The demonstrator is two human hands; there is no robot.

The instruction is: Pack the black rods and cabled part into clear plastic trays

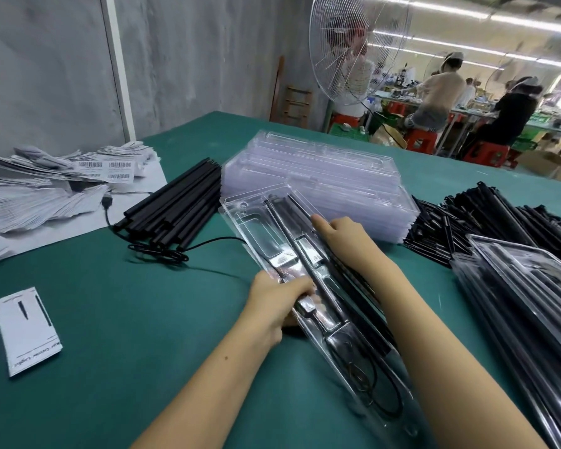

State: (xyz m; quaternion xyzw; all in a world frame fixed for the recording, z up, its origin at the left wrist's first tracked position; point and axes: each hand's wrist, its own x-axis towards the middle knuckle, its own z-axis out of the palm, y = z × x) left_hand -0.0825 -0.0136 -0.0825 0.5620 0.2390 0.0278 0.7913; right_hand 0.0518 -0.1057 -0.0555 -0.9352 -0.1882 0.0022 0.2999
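A coiled black cable point(379, 384) lies in the near end of a long clear plastic tray point(259, 231), which runs slantwise away across the green table point(110, 335). The left hand point(274, 303) grips the tray's left rim about midway, fingers curled over the edge. Farther up, the right hand point(342, 236) rests on the tray's right side, one finger straight along the thin black rods point(300, 208) seated there (whether its other fingers hold anything I cannot tell). Just beyond the tray stands a stack of empty clear trays point(321, 170). A bundle of loose black rods point(178, 202) lies to the left of it, and a heap of black rods point(499, 215) to the right.
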